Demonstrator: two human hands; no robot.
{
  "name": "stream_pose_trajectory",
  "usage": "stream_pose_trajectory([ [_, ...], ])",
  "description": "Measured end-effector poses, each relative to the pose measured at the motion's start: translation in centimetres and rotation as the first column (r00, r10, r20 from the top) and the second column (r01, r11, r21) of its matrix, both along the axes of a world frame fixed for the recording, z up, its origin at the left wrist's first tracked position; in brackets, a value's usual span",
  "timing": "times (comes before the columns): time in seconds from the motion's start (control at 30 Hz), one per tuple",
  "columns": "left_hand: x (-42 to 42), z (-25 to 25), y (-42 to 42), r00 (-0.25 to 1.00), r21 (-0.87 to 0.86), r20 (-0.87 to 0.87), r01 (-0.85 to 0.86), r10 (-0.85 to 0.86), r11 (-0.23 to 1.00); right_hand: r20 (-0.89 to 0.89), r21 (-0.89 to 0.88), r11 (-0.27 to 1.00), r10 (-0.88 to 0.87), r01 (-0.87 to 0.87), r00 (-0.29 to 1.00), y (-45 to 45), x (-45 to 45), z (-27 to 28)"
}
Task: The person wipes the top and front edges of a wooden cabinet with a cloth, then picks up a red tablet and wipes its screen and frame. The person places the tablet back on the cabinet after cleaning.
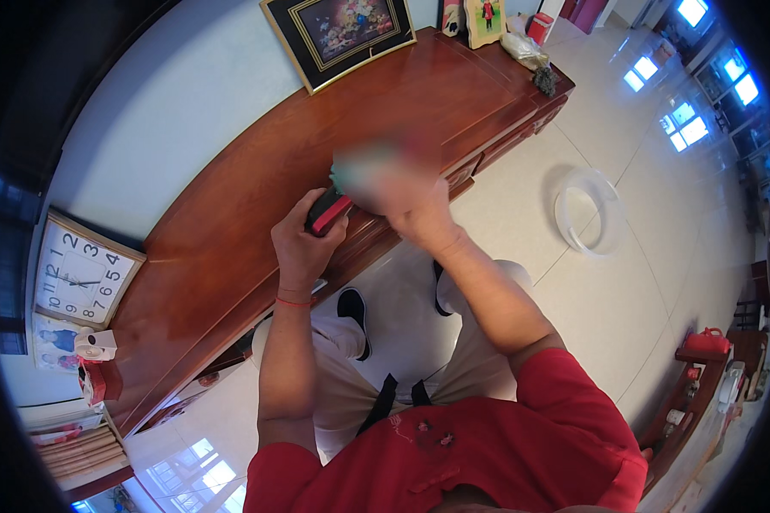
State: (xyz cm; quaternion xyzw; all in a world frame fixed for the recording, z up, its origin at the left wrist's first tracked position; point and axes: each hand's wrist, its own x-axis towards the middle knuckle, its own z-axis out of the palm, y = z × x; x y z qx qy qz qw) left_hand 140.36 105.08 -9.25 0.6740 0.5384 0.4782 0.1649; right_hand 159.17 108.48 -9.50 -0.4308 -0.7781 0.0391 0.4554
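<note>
My left hand (300, 247) is closed around a black object with a red edge (328, 213), held above the front edge of a long red-brown wooden cabinet (231, 199). At the far end of this object shows a green part (338, 177), mostly lost in a blurred patch. My right hand (422, 217) reaches to the same spot from the right. Its fingers lie within the blur, so I cannot tell what they grip. A red string circles my left wrist.
On the cabinet stand a framed flower picture (350, 32), a small framed photo (486, 22), a plastic bag (525, 51), a dark scouring pad (544, 81) and a square clock (80, 272). A clear plastic basin (606, 211) sits on the tiled floor (520, 173).
</note>
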Motion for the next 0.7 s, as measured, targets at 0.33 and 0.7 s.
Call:
stream_pose_trajectory([
  [0.33,0.2,0.0,-0.3,1.000,0.017,-0.014,0.023,-0.023,1.000,-0.852,-0.448,0.894,-0.422,-0.017,0.309,6.8,11.5,-2.9],
  [0.7,0.4,-0.9,0.1,0.995,0.170,-0.099,0.034,-0.017,0.985,-0.347,-0.066,0.998,-0.018,-0.005,0.938,-2.4,-1.9,1.5],
])
